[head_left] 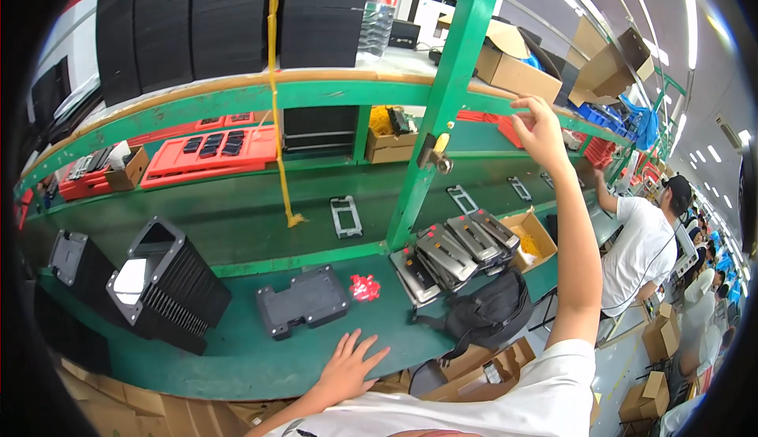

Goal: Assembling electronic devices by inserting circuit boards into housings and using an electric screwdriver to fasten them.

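My left hand (351, 366) rests with spread fingers at the front edge of the green workbench (253, 374), holding nothing. Just beyond it lies a dark grey plastic casing (304, 301) with screw holes at its corners, beside a small red cluster-shaped item (365, 288). My right arm is raised and stretched forward. The right hand (541, 131) hangs near the green shelf rail, below an open cardboard box (517, 74). Its fingers are loosely bent and apart from the thumb, with nothing visible between them.
Stacked black frames (170, 287) stand at left. Several grey metal-edged units (458, 251), a box of yellow pieces (533, 240) and a black bag (489, 311) sit at right. Thin frames (346, 216) lie on the green belt behind a green post (430, 121). A co-worker (643, 240) sits at right.
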Demonstrator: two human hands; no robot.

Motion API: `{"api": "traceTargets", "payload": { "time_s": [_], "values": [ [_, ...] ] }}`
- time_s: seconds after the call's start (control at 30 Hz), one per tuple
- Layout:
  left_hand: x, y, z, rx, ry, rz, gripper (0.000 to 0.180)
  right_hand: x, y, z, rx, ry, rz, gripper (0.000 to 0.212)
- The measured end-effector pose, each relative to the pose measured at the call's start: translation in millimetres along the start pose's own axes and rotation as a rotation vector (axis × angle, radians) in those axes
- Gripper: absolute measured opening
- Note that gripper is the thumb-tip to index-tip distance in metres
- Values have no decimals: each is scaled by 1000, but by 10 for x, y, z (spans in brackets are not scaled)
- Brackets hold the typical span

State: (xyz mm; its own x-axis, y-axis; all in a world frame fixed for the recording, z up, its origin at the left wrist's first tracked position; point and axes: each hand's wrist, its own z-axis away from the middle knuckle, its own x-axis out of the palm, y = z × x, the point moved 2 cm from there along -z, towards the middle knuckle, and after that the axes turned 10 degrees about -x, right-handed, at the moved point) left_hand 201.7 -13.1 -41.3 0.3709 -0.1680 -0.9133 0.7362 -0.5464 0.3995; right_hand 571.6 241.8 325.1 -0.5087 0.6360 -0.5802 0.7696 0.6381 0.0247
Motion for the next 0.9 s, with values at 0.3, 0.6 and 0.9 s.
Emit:
{"api": "traceTargets", "payload": {
  "time_s": [0.3,0.6,0.9],
  "values": [
    [96,-18,0,35,34,27,76,440,-1411,1002,273,-599,-482,16],
    [-222,-232,429,-18,248,370,59,2539,-1693,1573,64,-764,-579,19],
    [-1209,-551,1611,-571,729,244,51,4718,-963,1468,55,-502,-23,18]
  ]
}}
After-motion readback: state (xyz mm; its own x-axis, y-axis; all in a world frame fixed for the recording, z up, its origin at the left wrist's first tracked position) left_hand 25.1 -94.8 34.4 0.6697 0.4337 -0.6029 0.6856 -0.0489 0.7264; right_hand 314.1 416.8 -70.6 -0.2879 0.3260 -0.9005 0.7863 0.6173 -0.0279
